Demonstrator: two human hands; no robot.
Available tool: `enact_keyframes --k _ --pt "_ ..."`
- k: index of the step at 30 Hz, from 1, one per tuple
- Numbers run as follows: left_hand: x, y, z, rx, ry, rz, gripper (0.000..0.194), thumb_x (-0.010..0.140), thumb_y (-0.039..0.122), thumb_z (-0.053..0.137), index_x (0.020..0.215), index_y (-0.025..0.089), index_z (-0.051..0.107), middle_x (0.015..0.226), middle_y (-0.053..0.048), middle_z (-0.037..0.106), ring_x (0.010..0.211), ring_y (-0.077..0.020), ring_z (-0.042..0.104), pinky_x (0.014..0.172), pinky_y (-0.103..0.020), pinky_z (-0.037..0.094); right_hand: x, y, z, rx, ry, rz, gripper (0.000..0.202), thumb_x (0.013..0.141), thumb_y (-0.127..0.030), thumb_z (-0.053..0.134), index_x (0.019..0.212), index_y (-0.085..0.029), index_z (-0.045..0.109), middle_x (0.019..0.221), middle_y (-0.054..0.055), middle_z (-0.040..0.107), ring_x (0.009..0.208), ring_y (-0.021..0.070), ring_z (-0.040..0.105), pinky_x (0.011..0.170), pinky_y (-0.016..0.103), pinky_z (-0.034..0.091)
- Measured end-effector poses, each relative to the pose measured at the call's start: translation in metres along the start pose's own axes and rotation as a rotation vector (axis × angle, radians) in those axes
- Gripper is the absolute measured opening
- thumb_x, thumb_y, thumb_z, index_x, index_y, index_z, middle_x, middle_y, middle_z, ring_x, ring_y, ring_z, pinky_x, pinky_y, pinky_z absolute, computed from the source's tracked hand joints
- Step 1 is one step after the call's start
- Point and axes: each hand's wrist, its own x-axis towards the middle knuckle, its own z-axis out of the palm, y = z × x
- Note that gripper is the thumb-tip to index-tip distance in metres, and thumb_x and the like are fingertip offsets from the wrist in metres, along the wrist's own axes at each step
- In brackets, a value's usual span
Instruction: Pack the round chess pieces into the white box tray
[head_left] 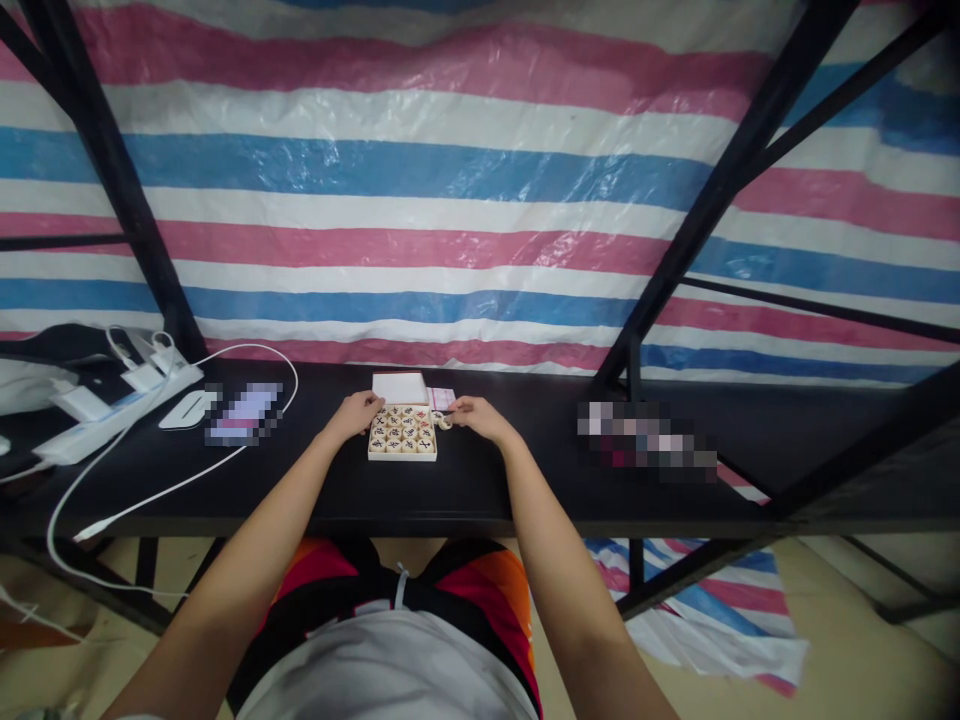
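white box (402, 457) of round pieces (403, 430): on black table (450, 495) | left hand (354, 414): at box's far left corner, can't tell if gripping | right hand (481, 418): fingertips at loose pieces (442, 421) right of box, pinch unclear | lid (400, 387): just behind box

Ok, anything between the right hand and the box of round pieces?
Only the few round pieces at the right hand's fingertips, just off the box's right edge; the pinkish sheet lies farther back.
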Motion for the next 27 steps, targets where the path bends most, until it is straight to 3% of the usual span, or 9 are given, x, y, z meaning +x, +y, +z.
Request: enact_keyframes --k 7,20,23,27 --pt "-0.003 0.003 -0.001 0.005 -0.005 -0.011 0.026 0.082 0.038 0.047 0.078 0.015 0.060 0.054 0.000 0.054 0.049 -0.0123 0.054 0.041 -0.019 0.044 -0.004 -0.009 0.005 -0.113 -0.070 -0.020 0.037 0.060 -0.036 0.072 0.090 -0.015 0.066 0.071 -0.001 0.064 0.064 0.0114 0.055 0.062 0.023 0.038" --pt "0.000 0.000 0.000 0.006 -0.004 -0.010 0.026 0.082 0.038 0.047 0.081 0.015 0.060 0.057 0.000 0.055 0.049 -0.0123 0.055 0.041 -0.018 0.044 -0.016 -0.026 0.010 -0.271 0.097 -0.136 0.031 0.073 -0.047 0.060 0.084 -0.019 0.068 0.065 -0.002 0.058 0.063 0.0118 0.050 0.062 0.024 0.035" --pt "0.000 -0.001 0.000 0.008 -0.006 -0.012 0.027 0.082 0.038 0.047 0.081 0.015 0.060 0.054 0.001 0.054 0.048 -0.0121 0.054 0.041 -0.019 0.044 -0.022 -0.035 0.015 -0.202 0.018 -0.196 0.036 0.070 -0.050 0.063 0.088 -0.019 0.069 0.062 -0.003 0.054 0.059 0.0105 0.044 0.058 0.023 0.032" --pt "0.001 -0.002 0.001 0.020 0.004 -0.009 0.027 0.082 0.038 0.047 0.080 0.015 0.060 0.053 0.001 0.054 0.046 -0.0117 0.053 0.041 -0.019 0.044 -0.028 -0.043 0.028 -0.182 -0.127 -0.216 0.038 0.064 -0.050 0.068 0.087 -0.019 0.072 0.074 0.000 0.061 0.065 0.0117 0.046 0.062 0.024 0.034"
